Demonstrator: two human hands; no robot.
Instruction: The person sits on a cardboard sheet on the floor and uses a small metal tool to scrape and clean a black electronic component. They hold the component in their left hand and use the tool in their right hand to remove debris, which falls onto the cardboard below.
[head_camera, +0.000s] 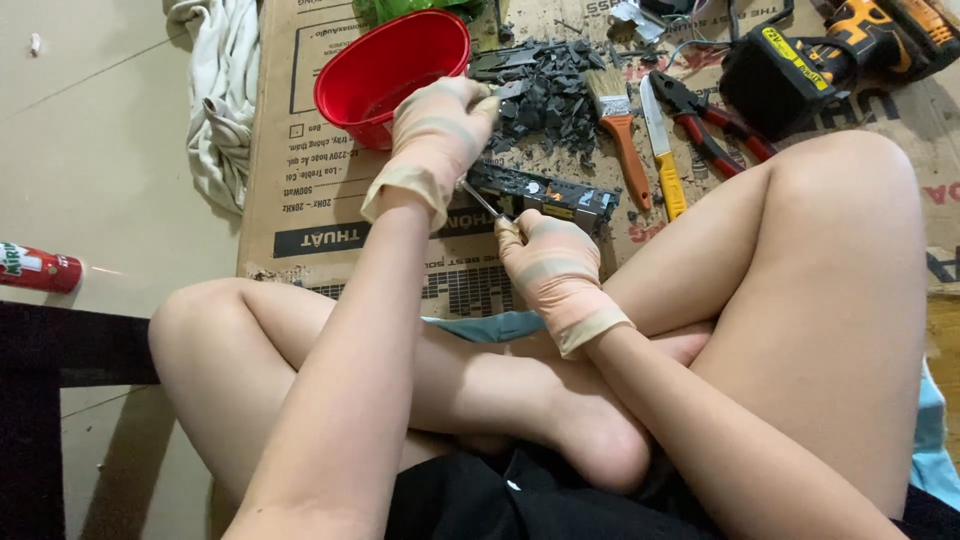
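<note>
**Q:** On the flattened cardboard sheet (300, 215), what were the gloved hands doing?

**A:** Near its front edge lay a long black device (545, 194), partly taken apart. The right hand (555, 270) was clenched around a thin metal tool (487, 203), its tip at the device's left end. The left hand (440, 135) gripped the tool's upper part, fingertips close to a heap of black fragments (545, 95).

**Q:** How would the device handle?

**A:** It looked stiff and light, yet brittle, judging by the fragments. Holding its long sides seemed safest.

**Q:** What else was there?

**A:** A red bowl (390, 70) sat towards the far left corner; a paintbrush (620, 130), a yellow-handled knife (662, 150), red pliers (710, 125) and a cordless drill (830, 60) lay to the right.
</note>
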